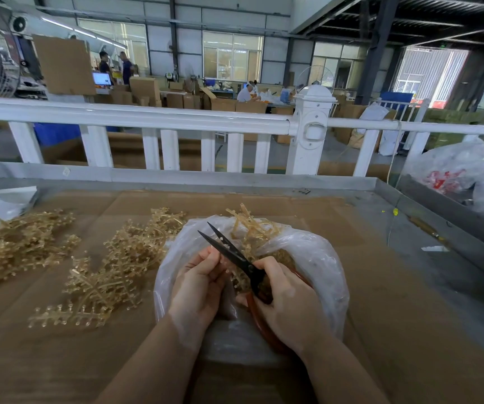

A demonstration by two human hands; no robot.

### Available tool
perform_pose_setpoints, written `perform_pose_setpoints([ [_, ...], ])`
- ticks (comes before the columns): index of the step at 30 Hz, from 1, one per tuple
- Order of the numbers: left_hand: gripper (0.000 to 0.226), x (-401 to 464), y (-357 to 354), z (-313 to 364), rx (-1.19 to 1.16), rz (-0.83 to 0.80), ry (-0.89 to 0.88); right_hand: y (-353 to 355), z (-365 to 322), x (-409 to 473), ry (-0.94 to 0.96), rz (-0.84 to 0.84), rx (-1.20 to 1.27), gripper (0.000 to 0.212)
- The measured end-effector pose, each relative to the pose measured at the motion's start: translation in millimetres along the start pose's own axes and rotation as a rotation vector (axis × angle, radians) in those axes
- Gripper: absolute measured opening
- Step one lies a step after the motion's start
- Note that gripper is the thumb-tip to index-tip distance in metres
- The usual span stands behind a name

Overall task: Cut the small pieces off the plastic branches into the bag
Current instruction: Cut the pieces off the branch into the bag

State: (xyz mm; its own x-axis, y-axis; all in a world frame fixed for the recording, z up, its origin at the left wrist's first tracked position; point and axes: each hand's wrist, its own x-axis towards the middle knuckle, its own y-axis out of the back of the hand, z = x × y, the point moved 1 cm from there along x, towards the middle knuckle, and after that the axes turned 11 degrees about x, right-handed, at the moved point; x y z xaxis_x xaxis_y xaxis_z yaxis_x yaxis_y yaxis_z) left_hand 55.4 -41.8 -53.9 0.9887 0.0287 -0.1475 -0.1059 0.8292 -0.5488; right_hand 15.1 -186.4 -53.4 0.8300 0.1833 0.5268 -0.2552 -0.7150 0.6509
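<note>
Seen from head cam, both hands working over clear plastic bag (pixel 319 258) sitting open on cardboard-covered table (pixel 380 287). Left hand (pixel 198 284) curled, fingertips pinching a plastic branch (pixel 239 277) just above bag mouth; branch mostly hidden btwn hands, only short pale amber stubs w/ small nubs showing. Right hand (pixel 286 298) wrapped round red-orange handles of scissors (pixel 229 249), fingers thru loops; black blades parted in a narrow V, tips pointing up-left, away from body, crossing just beside left fingertips. Can't tell whether blades touch the branch. Bag thin, crinkly, translucent, rim rolled open; inside, a mound of tiny amber bits under the hands. Trimmed stalks (pixel 249 225) piled at far edge of bag: straight, pale yellow-tan strips, bare-looking. Left of bag, uncut branches (pixel 124 258) heaped on cardboard: translucent golden-amber plastic, long spine w/ many short side twigs ending in small knobs, comb-like rows; one flat row nearest at lower left. Further heap (pixel 16 243) of same at far left, apart from first. Metal tray rim round table, white railing (pixel 147 118) beyond it. Crumpled plastic bags (pixel 453 170) w/ red print at right. Workshop bkgd w/ cartons and a few ppl, far off, blurry.
</note>
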Motion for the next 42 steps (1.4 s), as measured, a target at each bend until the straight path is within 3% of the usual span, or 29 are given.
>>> perform_pose_setpoints([
  [8, 0.019, -7.3, -3.2, 2.5, 0.013, -0.016, -0.08, 0.0, 0.8, -0.4, 0.015, -0.005, 0.007, 0.054],
  [16, 0.018, -9.4, -3.5, 5.4, 0.074, -0.082, -0.024, -0.5, 0.4, 0.4, 0.025, 0.031, 0.057, 0.044],
  [42, 0.024, -4.2, -1.6, 2.6, 0.05, -0.079, 0.022, 1.4, -2.2, -0.6, 0.029, 0.027, 0.072, 0.047],
])
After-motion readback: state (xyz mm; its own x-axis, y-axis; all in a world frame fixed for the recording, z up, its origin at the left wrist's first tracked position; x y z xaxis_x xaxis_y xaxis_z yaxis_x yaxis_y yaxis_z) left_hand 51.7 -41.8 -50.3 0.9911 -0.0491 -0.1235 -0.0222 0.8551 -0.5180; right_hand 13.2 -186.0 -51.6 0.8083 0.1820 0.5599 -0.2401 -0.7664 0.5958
